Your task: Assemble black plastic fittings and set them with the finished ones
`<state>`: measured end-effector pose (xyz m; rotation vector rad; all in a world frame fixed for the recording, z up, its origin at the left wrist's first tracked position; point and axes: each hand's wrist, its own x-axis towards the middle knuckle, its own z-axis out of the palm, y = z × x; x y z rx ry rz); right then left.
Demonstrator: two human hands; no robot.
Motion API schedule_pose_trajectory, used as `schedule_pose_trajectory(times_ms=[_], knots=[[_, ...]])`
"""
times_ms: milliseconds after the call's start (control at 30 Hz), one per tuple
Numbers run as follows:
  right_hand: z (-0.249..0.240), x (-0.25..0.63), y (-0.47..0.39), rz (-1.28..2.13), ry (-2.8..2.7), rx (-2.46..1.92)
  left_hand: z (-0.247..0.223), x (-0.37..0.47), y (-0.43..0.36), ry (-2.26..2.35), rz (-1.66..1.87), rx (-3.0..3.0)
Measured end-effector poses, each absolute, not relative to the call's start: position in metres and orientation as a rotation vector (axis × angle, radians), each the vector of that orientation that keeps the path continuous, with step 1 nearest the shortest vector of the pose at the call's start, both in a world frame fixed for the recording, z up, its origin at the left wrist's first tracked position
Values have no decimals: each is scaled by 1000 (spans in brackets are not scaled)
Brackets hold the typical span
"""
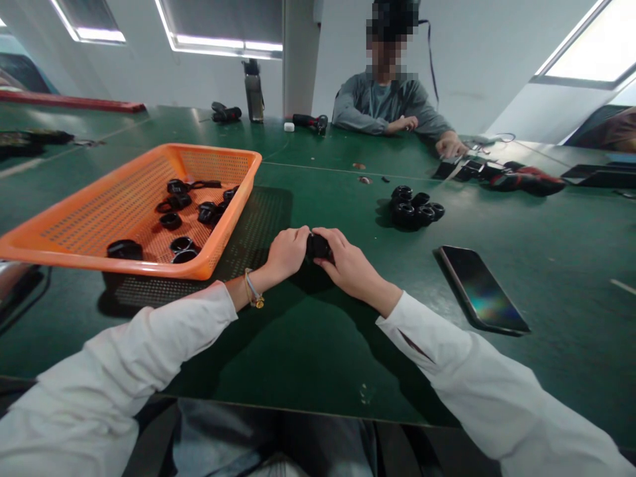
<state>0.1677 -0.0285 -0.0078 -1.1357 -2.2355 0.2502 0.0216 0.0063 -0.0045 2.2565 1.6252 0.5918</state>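
- The left hand (285, 255) and the right hand (348, 265) meet over the middle of the green table (308, 331), and both close around one small black part (318, 246).
- The part sits between the fingertips of the two hands, low over the table surface. I cannot tell if it touches the table. Most of it is hidden by the fingers, so its exact shape is not clear.
- Both grips are narrow and closed on the part; the thumbs seem to press from the near side.
- To the left stands an orange basket (233, 218) with several loose black rings (171, 220) inside. It is near the left hand but apart from it.
- Beyond the right hand lies a small pile of black parts (416, 207), well apart from both hands.
- A dark phone (481, 291) lies flat to the right, near the right forearm.
- Across the table another person (387, 106) sits with their own hands on some dark things; these hands are not the wearer's.
- In my judgement, the two hands are pressing or turning two pieces together. To do it well, the pieces should be kept straight to each other, with even force from both sides.
- I think it is better to keep the wrists low and steady, so the small part does not slip out from the fingertips.
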Motion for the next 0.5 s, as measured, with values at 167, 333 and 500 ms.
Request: schedule_pose_trajectory(times_ms=[167, 333, 500], knots=[[-7, 162, -28, 115, -2283, -1305, -7, 21, 4, 1722, 507, 2379], [-13, 157, -27, 28, -2174, -1423, -8, 24, -1, 1691, 416, 2536], [-16, 148, -25, 24, -1915, -1500, -3, 33, -4, 1751, 575, 2323]])
